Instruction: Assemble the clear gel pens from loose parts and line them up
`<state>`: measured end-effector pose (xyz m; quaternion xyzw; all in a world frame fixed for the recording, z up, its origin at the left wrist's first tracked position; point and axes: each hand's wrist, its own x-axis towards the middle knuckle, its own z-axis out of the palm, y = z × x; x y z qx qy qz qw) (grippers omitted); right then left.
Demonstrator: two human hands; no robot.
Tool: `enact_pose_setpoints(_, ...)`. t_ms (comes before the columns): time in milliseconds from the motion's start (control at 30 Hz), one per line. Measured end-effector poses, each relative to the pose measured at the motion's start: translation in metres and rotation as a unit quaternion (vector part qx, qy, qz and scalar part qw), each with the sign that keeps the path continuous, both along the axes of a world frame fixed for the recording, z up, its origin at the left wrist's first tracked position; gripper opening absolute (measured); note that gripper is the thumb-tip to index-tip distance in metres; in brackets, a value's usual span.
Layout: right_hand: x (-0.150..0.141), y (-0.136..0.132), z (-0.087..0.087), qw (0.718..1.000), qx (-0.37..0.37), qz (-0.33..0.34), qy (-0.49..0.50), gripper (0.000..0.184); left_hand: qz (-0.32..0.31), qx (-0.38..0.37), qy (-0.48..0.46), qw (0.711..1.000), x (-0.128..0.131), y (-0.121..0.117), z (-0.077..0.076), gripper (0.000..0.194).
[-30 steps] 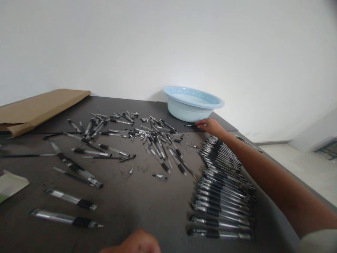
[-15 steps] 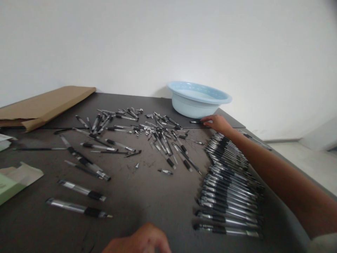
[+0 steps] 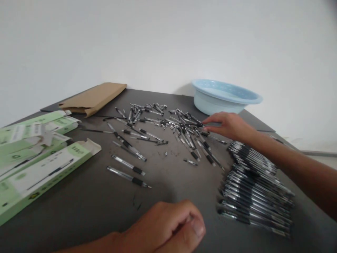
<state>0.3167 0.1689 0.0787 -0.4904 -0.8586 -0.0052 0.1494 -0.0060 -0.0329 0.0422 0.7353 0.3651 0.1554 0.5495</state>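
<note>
My right hand (image 3: 226, 123) reaches over the right side of a loose heap of pen parts (image 3: 184, 128). Its thumb and fingertips pinch the end of a dark-gripped pen (image 3: 194, 122), which points left over the heap. Near the front edge rests my left hand (image 3: 168, 225), its fingers curled in and the thumb folded against them, with nothing showing in it. Beyond its knuckles lie two clear pens with black grips, a nearer pen (image 3: 129, 176) and a farther pen (image 3: 128, 164). Below my right forearm, many pens lie side by side in a row (image 3: 255, 200).
A light blue basin (image 3: 218, 103) stands at the back right by the wall. Green and white pen boxes (image 3: 50, 172) are piled on the left, with a brown cardboard packet (image 3: 94, 98) behind them. A small metal tip (image 3: 165, 153) lies mid-table.
The view has swung left, bringing the pen boxes into sight. My right hand has moved from beside the basin to the heap, carrying a pen. More of my left hand shows.
</note>
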Motion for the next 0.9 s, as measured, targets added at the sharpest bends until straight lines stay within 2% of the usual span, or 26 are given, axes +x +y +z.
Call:
enact_pose_setpoints(67, -0.031, 0.002, 0.001, 0.998, -0.038, 0.044, -0.026, 0.026, 0.002, 0.019, -0.006, 1.0, -0.001, 0.0, -0.002, 0.052)
enact_pose_setpoints(167, -0.063, 0.019, -0.003, 0.996, -0.05, 0.048, -0.054, 0.026, 0.01, 0.062, -0.042, 0.997, -0.002, 0.003, -0.009, 0.05)
enact_pose_setpoints(233, -0.077, 0.034, -0.007, 0.995, -0.052, 0.035, -0.072, 0.026, -0.053, 0.061, -0.066, 0.995, -0.001, 0.009, -0.015, 0.05)
enact_pose_setpoints(300, -0.086, 0.047, -0.012, 0.994, -0.056, 0.017, -0.088, 0.024, -0.088, 0.07, -0.069, 0.991, 0.001, 0.014, -0.022, 0.05)
enact_pose_setpoints(500, -0.093, 0.07, -0.024, 0.988, -0.086, -0.022, -0.129, 0.021, -0.092, 0.067, -0.072, 0.991, 0.003, 0.018, -0.032, 0.048)
enact_pose_setpoints(633, -0.094, 0.076, -0.025, 0.982, -0.106, -0.029, -0.151, 0.028, -0.09, 0.078, -0.076, 0.99, 0.002, 0.016, -0.035, 0.048)
enact_pose_setpoints(767, -0.1, 0.075, -0.022, 0.98, -0.109, -0.029, -0.163, 0.033, -0.08, 0.094, -0.096, 0.988, 0.001, 0.015, -0.039, 0.053)
enact_pose_setpoints(900, -0.108, 0.066, -0.018, 0.984, -0.089, -0.026, -0.154, 0.028, -0.052, 0.071, -0.111, 0.99, 0.001, 0.015, -0.033, 0.049)
